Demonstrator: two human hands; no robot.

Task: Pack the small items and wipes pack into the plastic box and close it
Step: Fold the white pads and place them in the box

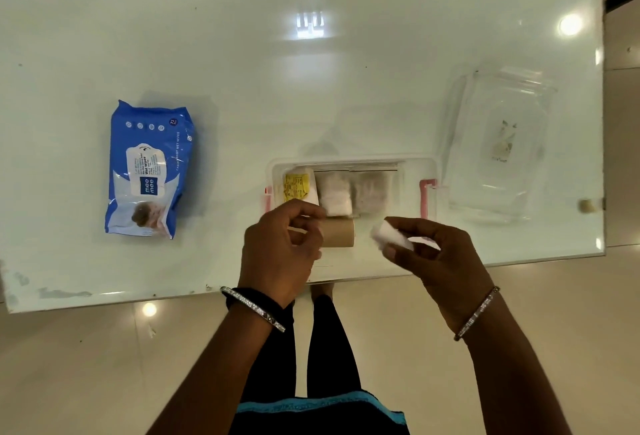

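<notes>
A clear plastic box (pixel 417 162) with pink latches stands near the table's front edge. Inside it lie a white packet with a yellow label (pixel 297 184) and two pale packets (pixel 335 194). My left hand (pixel 280 254) grips a brown cardboard roll (pixel 339 233) over the box's near side. My right hand (pixel 440 258) pinches a small white item (pixel 393 237) just right of the roll. The blue wipes pack (pixel 149 171) lies flat on the table far to the left. The box's clear lid (pixel 502 143) rests upside down to the right.
The glossy white table (pixel 311 71) reflects ceiling lights. A small beige object (pixel 586 206) sits at the table's right edge. My legs and a tiled floor show below the front edge.
</notes>
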